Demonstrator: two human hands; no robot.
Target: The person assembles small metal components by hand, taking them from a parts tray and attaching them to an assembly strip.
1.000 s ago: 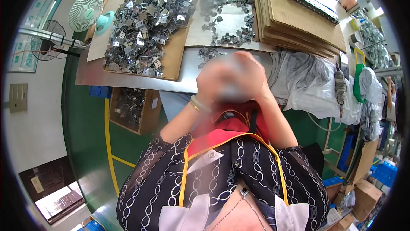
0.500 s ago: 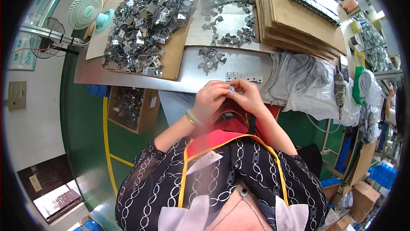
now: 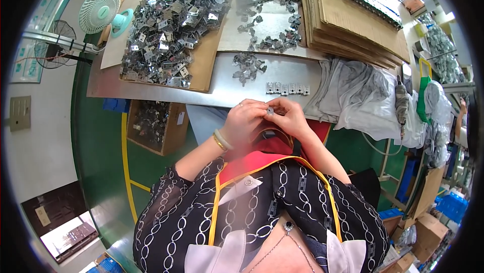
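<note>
Now left hand (image 3: 245,122), right hand (image 3: 289,117) lower, off face; fingers of both pinch small metal part (image 3: 270,110).

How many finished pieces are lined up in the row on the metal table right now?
5, as far as the view resolves. The small metal pieces sit side by side in one short row on the metal table, just beyond the hands, right of a small loose clump of parts.

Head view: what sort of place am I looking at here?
Most likely a small-parts assembly bench in a factory. A big heap of stamped metal clips lies on cardboard, a short row of finished pieces sits on the metal table, and both hands pinch a small part.
</note>
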